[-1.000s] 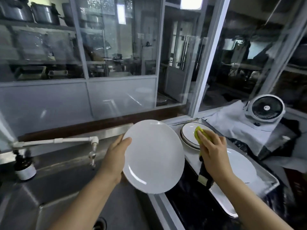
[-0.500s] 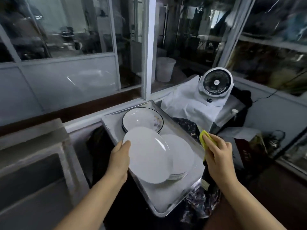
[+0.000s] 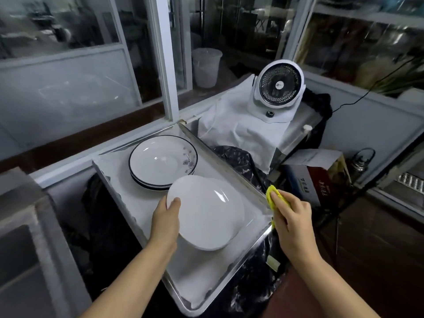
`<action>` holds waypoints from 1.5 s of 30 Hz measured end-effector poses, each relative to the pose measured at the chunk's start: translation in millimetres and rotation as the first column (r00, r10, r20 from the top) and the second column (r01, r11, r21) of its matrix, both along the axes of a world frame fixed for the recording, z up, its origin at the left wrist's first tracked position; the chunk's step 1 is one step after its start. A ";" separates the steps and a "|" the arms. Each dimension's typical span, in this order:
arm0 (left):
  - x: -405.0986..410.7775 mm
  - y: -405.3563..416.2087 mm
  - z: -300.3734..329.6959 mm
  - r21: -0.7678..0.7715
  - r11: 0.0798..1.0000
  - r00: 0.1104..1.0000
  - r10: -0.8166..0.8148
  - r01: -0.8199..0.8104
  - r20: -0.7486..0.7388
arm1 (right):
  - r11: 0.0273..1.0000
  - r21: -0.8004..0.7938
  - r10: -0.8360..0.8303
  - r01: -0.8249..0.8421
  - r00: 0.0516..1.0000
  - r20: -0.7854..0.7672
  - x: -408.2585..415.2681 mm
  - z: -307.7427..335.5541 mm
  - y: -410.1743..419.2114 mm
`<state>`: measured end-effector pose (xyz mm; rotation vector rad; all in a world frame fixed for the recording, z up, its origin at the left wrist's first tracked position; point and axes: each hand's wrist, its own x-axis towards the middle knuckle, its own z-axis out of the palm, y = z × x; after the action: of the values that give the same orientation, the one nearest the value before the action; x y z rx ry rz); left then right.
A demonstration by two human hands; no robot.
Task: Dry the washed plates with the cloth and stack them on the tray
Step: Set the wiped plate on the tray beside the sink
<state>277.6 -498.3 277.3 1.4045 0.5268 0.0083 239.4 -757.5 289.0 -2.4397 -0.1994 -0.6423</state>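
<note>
Left hand grips white plate by its rim, low over the tray (contact underneath unclear). Right hand clutches yellow cloth just beside tray's right edge.

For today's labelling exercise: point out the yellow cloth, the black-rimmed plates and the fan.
yellow cloth (image 3: 272, 195), head view, its folded top edge.
black-rimmed plates (image 3: 160, 160), head view, top plate's well.
fan (image 3: 280, 83), head view, grille centre.

left hand grips white plate at its left rim, over tray | right hand holds yellow cloth just right of tray | rimmed plates stacked far on tray | fan far right
</note>
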 end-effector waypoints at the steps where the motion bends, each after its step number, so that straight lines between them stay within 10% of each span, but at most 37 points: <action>1: 1.3 -1.3 -2.1 0.011 1.000 1.000 -0.008 0.008 0.001 | 1.000 -0.002 0.002 -0.002 1.000 -0.005 1.2 -2.7 -0.8; 15: 20.1 3.0 -33.8 0.497 0.867 0.999 -0.032 0.017 0.021 | 1.000 -0.020 -0.006 0.006 1.000 -0.015 15.3 -27.5 0.6; 35: 36.5 10.4 -63.8 0.630 0.768 0.992 -0.123 0.115 -0.030 | 0.962 -0.011 0.262 -0.271 0.939 -0.224 76.0 -16.2 78.8; 41: -3.0 42.8 -58.0 0.593 0.805 0.999 -0.006 -0.016 0.035 | 0.820 -0.500 0.003 -0.278 0.876 -0.482 88.1 -38.7 99.9; 45: -25.6 65.8 -56.2 0.605 0.796 0.999 0.036 -0.037 0.014 | 0.819 -0.524 -0.028 -0.234 0.896 -0.444 85.0 -51.5 113.3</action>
<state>252.0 -432.5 221.1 2.0250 0.5763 0.2296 324.5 -644.2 237.4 -3.0422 -0.3857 0.0552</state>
